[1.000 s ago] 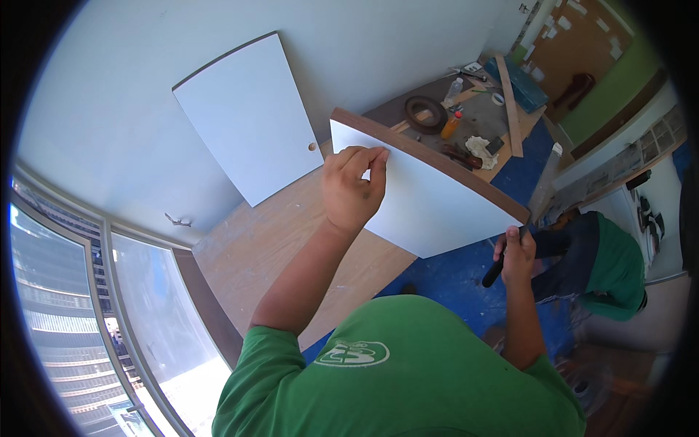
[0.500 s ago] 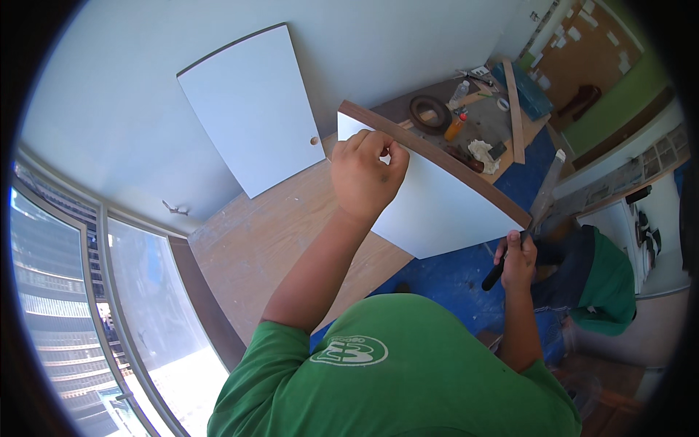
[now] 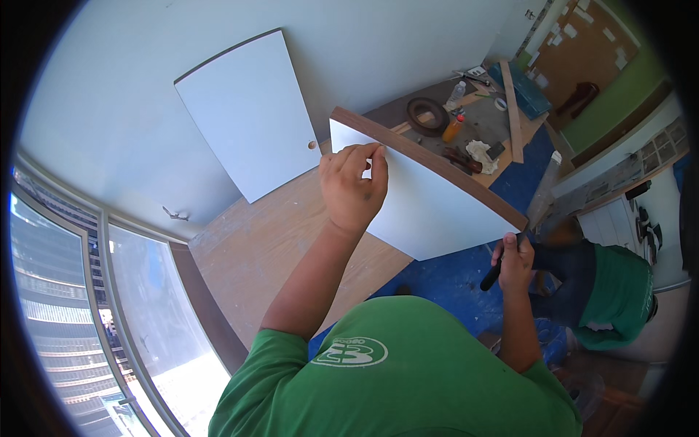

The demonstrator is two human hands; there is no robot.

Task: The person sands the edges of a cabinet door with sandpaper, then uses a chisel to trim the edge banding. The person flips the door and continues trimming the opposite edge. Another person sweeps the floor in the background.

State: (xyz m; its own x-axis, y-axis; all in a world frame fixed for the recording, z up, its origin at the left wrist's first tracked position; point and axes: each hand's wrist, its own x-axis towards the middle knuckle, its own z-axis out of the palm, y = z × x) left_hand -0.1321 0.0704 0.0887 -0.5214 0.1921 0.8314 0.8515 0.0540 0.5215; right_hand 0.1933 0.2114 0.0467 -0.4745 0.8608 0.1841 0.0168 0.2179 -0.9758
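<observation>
A white panel [image 3: 429, 207] with a brown edge strip [image 3: 437, 166] stands tilted in front of me, its strip facing up. My left hand [image 3: 353, 188] is at the panel's upper left, thumb and forefinger pinched together by the strip. Whatever sits between those fingertips is too small to make out. At the panel's lower right corner, my right hand [image 3: 515, 264] is closed round a tool with a black handle [image 3: 491, 278]. The working end of this tool is hidden, and the thumb lies close to the corner.
Another white panel [image 3: 251, 116] with a round hole leans on the wall. A wooden board surface [image 3: 291, 240] lies below it. Beyond are a brown ring-shaped roll [image 3: 427, 116], an orange bottle [image 3: 453, 129], a clear bottle [image 3: 456, 93] and a cloth [image 3: 480, 154]. A co-worker [image 3: 619, 291] bends at right.
My left hand has moved a little left along the strip, fingers still pinched. The right hand stays at the corner with the tool. The co-worker has shifted slightly.
</observation>
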